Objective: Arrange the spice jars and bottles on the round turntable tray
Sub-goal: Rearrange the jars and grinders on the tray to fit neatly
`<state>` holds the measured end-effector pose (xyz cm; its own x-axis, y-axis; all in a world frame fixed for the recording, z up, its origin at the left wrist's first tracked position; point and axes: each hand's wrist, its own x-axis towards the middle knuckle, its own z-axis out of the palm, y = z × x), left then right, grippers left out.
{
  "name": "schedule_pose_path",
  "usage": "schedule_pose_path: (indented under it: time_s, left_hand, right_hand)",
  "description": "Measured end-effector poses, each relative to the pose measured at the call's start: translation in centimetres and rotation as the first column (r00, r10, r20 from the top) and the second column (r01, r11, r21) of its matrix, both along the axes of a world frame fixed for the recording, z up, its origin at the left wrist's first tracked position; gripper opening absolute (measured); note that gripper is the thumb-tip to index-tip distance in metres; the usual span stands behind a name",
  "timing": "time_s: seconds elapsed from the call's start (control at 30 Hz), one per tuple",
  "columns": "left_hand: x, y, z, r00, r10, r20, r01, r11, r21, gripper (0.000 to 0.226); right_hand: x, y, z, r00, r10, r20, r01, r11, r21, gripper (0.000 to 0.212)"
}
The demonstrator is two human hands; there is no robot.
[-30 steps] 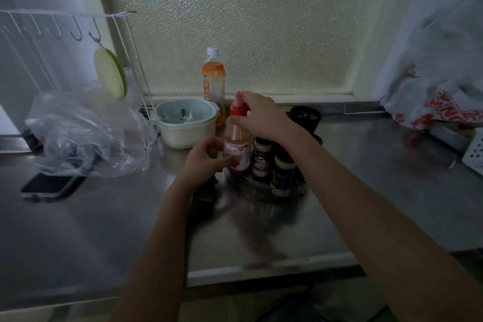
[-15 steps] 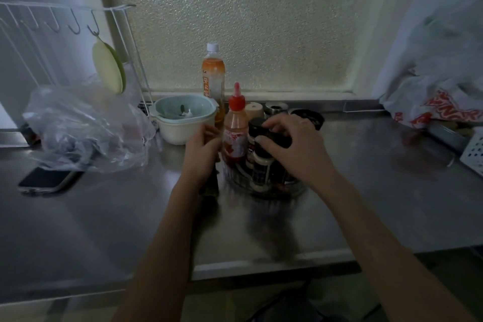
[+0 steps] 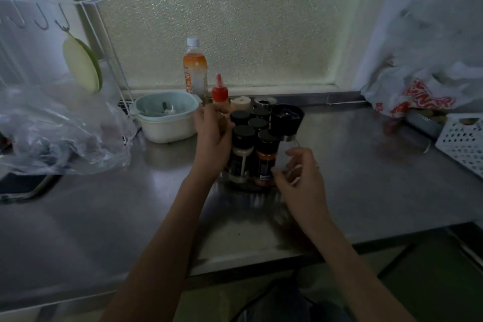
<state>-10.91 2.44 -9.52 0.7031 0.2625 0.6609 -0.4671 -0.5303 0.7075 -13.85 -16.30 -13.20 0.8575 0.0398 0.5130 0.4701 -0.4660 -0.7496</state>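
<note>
Right hand (image 3: 300, 180) has dropped from the jar tops, apparently pinching the turntable tray (image 3: 244, 185) rim; left hand (image 3: 211, 138) still grips the red-capped bottle (image 3: 220, 94).

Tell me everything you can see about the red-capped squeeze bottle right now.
The red-capped squeeze bottle stands upright at the back left of the jar cluster on the turntable tray. It has a pointed red nozzle cap over an orange, plastic-looking body. The left hand wraps around its lower body, hiding the label and base. A black-lidded spice jar stands just right of it; contact between them is unclear.
</note>
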Motion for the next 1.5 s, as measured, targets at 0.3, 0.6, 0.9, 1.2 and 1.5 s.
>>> schedule_pose_path:
  time_s: [0.3,0.6,0.9,1.2,1.5]
  left_hand:
    - [-2.5,0.9,-1.6,0.996,-0.026,-0.083,0.026,1.0,0.0,0.05]
    - [-2.3,1.3,-1.8,0.964,-0.041,-0.261,0.055,0.997,0.045,0.058]
    - [-2.3,0.4,-2.6,0.921,-0.071,-0.383,0.156,0.968,0.195,0.032]
    - [-2.7,0.1,-1.5,0.964,-0.151,-0.221,0.141,0.988,-0.06,0.04]
    - [-1.2,1.2,-2.4,0.92,-0.31,-0.242,0.259,0.94,-0.221,0.061]
  right_hand:
    - [0.6,0.7,-1.7,0.992,0.025,-0.122,-0.029,0.999,-0.029,0.037]
    - [0.9,1.8,-0.3,0.995,-0.017,-0.094,-0.001,0.982,-0.187,0.032]
    - [1.9,-0.2,-0.4,0.997,0.019,-0.073,-0.023,0.998,-0.056,0.024]
    - [0.7,0.5,-0.6,1.0,0.015,-0.02,-0.017,0.996,-0.093,0.051]
    - [2.4,1.0,1.3,1.0,-0.01,0.023,0.014,0.99,-0.138,0.052]
